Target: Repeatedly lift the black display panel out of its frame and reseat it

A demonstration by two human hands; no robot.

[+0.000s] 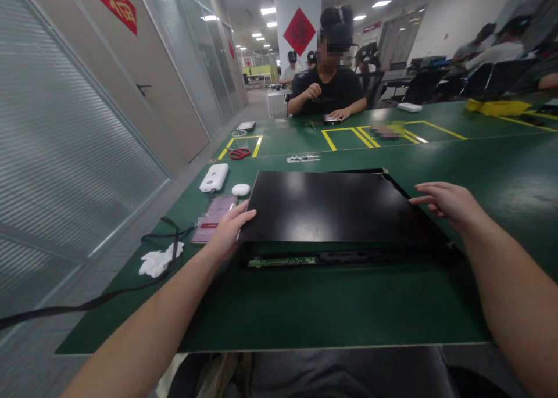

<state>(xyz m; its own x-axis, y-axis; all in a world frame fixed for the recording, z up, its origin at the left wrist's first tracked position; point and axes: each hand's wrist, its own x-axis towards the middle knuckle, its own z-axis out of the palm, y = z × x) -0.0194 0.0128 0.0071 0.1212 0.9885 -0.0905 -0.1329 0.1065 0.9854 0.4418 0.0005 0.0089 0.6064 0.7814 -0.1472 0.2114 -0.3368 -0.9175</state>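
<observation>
A black LCD panel (322, 206) lies over a thin black frame (429, 226) on the green table, its near edge raised. At the panel's left edge, my left hand (229, 229) is closed, the thumb on top and the fingers partly hidden below. My right hand (449, 203) is by the right side, its index finger reaching the panel's edge and the other fingers loosely bent and apart; whether it touches the panel or the frame, I cannot tell. Below the panel's near edge, a narrow green circuit board (283, 262) shows along the frame's near side.
Left of the panel are a phone (214, 218), a white power bank (214, 178), a white earbud case (241, 190), a crumpled white tissue (159, 261) and a black strap (93, 302). Beyond lie red-handled scissors (239, 153). A person (329, 78) sits across the green table (340, 311).
</observation>
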